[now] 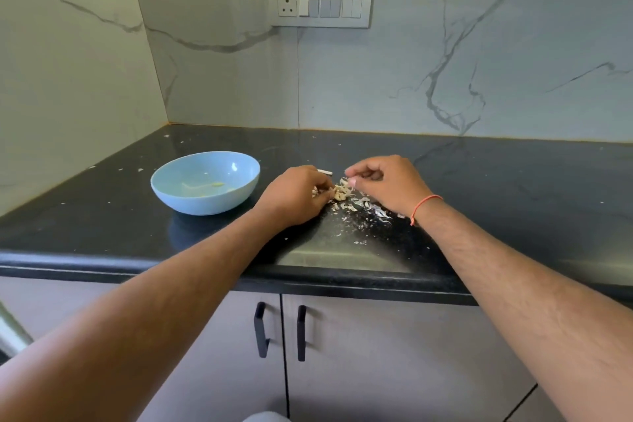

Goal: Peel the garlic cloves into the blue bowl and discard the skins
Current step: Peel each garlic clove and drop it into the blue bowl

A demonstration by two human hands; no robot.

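On glossy black stone, the left hand (297,195) and right hand (383,181) pinch a papery garlic clump (340,192) beside the smooth, round blue bowl (205,181).

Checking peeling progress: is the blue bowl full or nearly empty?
Nearly empty. The blue bowl stands upright, and most of its pale floor is bare; only a few small yellowish bits lie near the middle.

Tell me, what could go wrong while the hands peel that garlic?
The papery skins lie loose on the black counter near its front edge, so some might slide off. The blue bowl sits beside the left hand, whose arm could bump it. The garlic pinched between both hands might slip from the right hand.
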